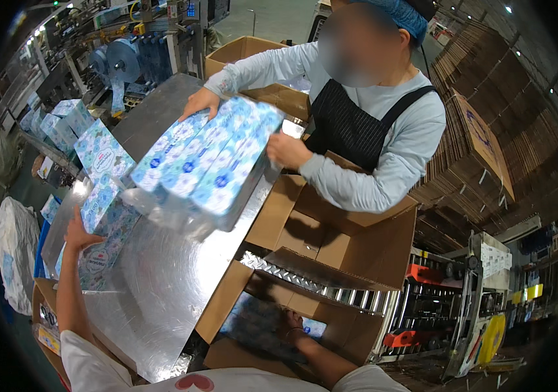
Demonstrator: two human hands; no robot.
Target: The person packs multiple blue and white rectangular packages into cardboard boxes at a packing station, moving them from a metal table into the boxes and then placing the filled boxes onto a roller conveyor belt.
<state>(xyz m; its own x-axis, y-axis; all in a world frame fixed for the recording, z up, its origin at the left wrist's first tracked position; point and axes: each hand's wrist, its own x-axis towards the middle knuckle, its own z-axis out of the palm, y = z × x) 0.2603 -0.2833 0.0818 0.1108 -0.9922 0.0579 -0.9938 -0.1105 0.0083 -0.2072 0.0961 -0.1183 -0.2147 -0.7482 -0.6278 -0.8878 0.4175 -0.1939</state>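
Note:
My left hand [82, 234] lies against a blue-and-white floral tissue pack [106, 245] on the metal table, thumb and fingers spread apart. Another floral pack [104, 153] leans just beyond it. Down inside the nearer cardboard box [223, 304], my right hand [294, 321] is at a blue floral pack [315, 328]; its fingers are partly hidden and the area beside it is dark and blurred. Across the table, a co-worker's two hands [202, 103] hold a large clear-wrapped bundle of floral packs [210, 153], tilted above the metal surface.
A second open cardboard box [351, 251] stands beyond the nearer one, over a roller conveyor [351, 302]. Machinery with film reels [122, 57] is at the far left. Stacked flat cardboard [488, 111] fills the right side. A white sack [16, 255] sits left of the table.

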